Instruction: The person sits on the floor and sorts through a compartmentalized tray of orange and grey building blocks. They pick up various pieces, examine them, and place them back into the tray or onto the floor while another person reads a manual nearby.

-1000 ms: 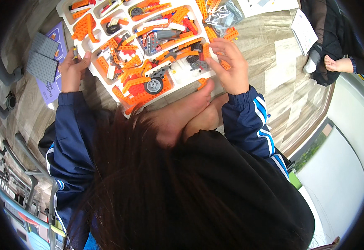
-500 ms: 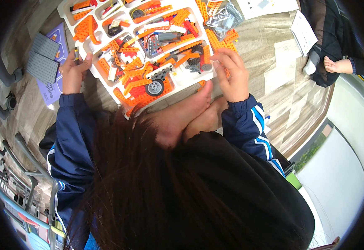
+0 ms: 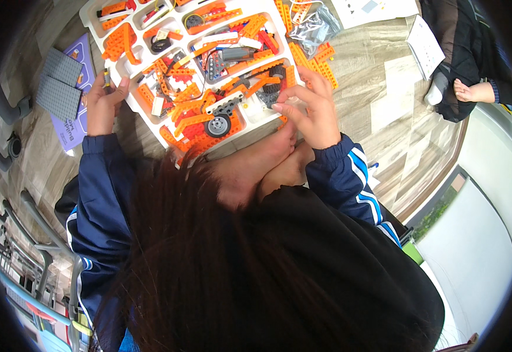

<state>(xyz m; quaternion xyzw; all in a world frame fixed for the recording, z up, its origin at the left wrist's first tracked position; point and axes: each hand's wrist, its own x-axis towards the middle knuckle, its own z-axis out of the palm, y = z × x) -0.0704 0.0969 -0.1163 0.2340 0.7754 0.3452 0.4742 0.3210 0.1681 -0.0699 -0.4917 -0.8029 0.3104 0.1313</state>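
Lowest and nearest in the view, dark hair (image 3: 168, 234) falls beside a black top (image 3: 338, 264), with navy sleeves (image 3: 106, 193) reaching up on either side. Just beyond, bare legs (image 3: 247, 170) are folded close below a white tray (image 3: 254, 111), which sits between the two hands and reaches farther out than both.

At the tray's left edge, the left hand (image 3: 103, 108) pinches a small yellow and grey piece (image 3: 107, 77) between thumb and fingers. The right hand (image 3: 316, 114) is at the tray's lower right corner, thumb and forefinger curled close together and the other fingers raised; the tips are too small to make out, so I cannot tell whether they grip anything.

Roughly midway between the hands, a wheel (image 3: 217, 125) with a grey hub lies among orange pieces in the tray's near part. Deeper in the tray is a grey cylindrical part (image 3: 238, 54).

Orange strips (image 3: 314, 61) lie on the floor (image 3: 396, 100) past the right hand, near a clear bag (image 3: 316, 29). To the left, grey baseplates (image 3: 59, 97) rest on a purple sheet (image 3: 68, 138). Far right, a white booklet (image 3: 426, 47) lies near another person's hand (image 3: 467, 91).
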